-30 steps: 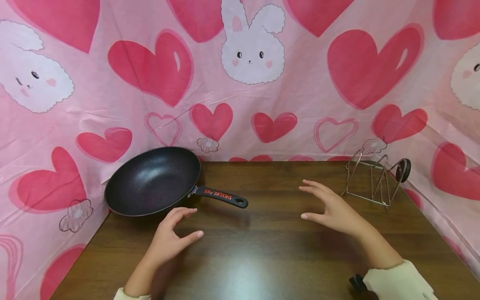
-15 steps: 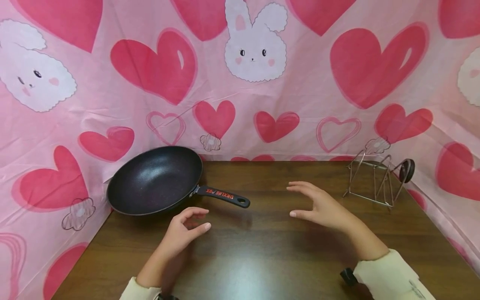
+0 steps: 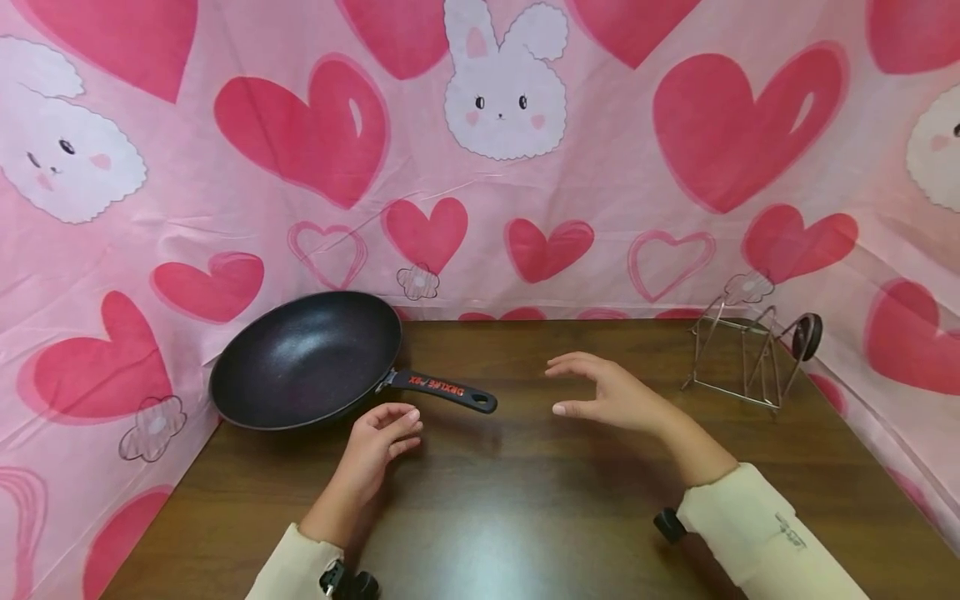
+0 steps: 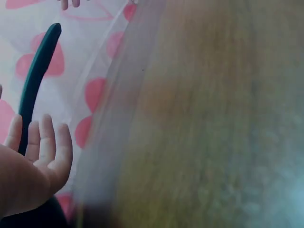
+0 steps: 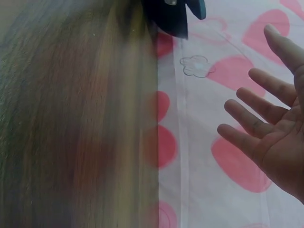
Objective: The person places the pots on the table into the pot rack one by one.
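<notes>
Pan (image 3: 307,367) nearer the L hand (image 3: 375,446); R hand (image 3: 618,396) out past its handle (image 3: 442,391)

Head view: pan sits on the table (image 3: 487,508), long axis (handle incl.) running L to R, handle angled slightly twd. the person. L hand is on the pan's near side, just beside the handle's root, fingers & thumb close together, nothing visibly held. R hand is right of the handle's tip, apart from it, thumb & fingers spread wide, no grip. Wire rack (image 3: 738,358) stands well right of the pan.

L wrist view: handle runs behind loosely extended fingers; contact can't be told.

R wrist view: fingers fanned, bare; dark shape (image 5: 168,18) beyond is prob. the pan.
</notes>
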{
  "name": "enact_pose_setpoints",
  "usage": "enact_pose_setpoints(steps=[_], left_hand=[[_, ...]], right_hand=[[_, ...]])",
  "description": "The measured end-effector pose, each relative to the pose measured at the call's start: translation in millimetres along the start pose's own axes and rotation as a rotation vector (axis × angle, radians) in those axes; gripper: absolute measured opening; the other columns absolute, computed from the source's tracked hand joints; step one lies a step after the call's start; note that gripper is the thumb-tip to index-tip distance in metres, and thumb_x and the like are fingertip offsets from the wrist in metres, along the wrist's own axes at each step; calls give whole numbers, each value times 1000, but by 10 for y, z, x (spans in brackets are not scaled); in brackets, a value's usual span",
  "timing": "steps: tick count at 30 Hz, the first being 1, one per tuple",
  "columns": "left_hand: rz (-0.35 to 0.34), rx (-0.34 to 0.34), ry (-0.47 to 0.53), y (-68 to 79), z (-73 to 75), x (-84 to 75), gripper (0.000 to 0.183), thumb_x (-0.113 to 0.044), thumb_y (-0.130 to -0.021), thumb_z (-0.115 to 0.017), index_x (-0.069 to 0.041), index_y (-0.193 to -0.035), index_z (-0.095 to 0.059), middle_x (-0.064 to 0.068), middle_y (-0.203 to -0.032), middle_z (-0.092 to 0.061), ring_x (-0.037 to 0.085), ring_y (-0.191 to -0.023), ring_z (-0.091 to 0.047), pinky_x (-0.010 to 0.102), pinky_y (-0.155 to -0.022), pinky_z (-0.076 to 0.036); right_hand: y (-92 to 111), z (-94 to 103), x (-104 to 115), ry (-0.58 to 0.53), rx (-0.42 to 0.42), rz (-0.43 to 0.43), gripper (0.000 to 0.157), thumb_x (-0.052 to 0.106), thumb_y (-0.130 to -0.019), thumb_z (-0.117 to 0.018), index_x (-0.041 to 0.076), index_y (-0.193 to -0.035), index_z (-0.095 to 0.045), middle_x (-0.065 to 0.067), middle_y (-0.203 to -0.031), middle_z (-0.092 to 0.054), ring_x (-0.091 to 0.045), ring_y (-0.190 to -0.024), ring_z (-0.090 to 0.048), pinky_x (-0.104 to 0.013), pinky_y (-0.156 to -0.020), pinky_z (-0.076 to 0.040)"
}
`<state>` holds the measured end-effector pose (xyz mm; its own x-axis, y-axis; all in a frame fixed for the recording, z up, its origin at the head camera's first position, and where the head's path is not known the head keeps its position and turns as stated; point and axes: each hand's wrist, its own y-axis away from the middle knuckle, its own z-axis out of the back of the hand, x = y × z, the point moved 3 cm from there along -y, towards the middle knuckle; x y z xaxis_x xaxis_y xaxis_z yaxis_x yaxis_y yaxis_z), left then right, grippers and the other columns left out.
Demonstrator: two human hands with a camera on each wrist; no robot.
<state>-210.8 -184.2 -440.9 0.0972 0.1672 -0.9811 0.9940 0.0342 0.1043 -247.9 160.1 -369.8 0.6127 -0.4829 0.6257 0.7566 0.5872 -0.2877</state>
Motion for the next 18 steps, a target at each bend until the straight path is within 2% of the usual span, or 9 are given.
enact_pose_setpoints(steps=[3, 6, 8, 10, 11, 14, 16, 18], left_hand=[[81, 46, 80, -69, -9, 47, 29, -12, -94, -65, 5, -116, -56, 16, -108, -64, 32, -101, -66, 45, -87, -54], [138, 141, 153, -132, -28, 88, 44, -16, -99, -57, 6, -133, -40, 22, -127, -55, 36, -115, -60, 51, -94, -48], [160, 196, 211, -173, -43, 113, 46, -17, -101, -53, 2, -138, -34, 26, -138, -46, 40, -124, -52, 56, -97, -44], [168, 231, 283, -212, -59, 135, 39, -18, -103, -51, -3, -136, -36, 27, -144, -39, 44, -132, -42, 60, -100, -40], [169, 242, 322, -231, -66, 145, 35, -19, -103, -50, -6, -134, -39, 26, -144, -38, 45, -134, -38, 61, -101, -38], [166, 235, 449, -288, -97, 165, 20, -20, -103, -51, -13, -121, -52, 19, -135, -50, 44, -136, -35, 63, -103, -34], [152, 234, 536, -330, -124, 174, 14, -20, -103, -50, -15, -112, -60, 12, -124, -60, 40, -133, -41, 63, -105, -30], [135, 227, 622, -371, -158, 180, 16, -19, -104, -49, -17, -103, -65, 7, -112, -67, 35, -127, -49, 64, -107, -25]], right_hand=[[-80, -41, -5, -28, 24, -4, 48, 32, -81, -80, 13, -122, -65, -5, -130, -59, -24, -124, -51, -50, -101, -42], [-157, -87, 13, -27, 49, -6, 47, 33, -81, -80, 13, -121, -66, -4, -129, -60, -22, -124, -52, -48, -101, -42], [-213, -119, 36, -14, 62, -1, 47, 34, -81, -80, 12, -121, -66, -5, -128, -60, -23, -123, -52, -48, -102, -42], [-275, -156, 61, -5, 78, 0, 48, 34, -82, -80, 10, -121, -66, -5, -127, -60, -23, -122, -53, -47, -102, -42], [-305, -177, 70, -5, 88, -2, 48, 34, -82, -79, 10, -121, -66, -5, -126, -61, -24, -121, -53, -47, -102, -42], [-393, -250, 81, -25, 128, -13, 49, 35, -84, -78, 7, -122, -64, -5, -125, -61, -24, -119, -55, -48, -100, -43], [-444, -306, 64, -63, 158, -48, 49, 36, -85, -76, 8, -123, -63, -6, -125, -61, -23, -118, -55, -48, -100, -44], [-493, -361, 42, -102, 180, -83, 51, 38, -85, -75, 9, -125, -62, -5, -125, -61, -22, -118, -54, -49, -100, -43]])
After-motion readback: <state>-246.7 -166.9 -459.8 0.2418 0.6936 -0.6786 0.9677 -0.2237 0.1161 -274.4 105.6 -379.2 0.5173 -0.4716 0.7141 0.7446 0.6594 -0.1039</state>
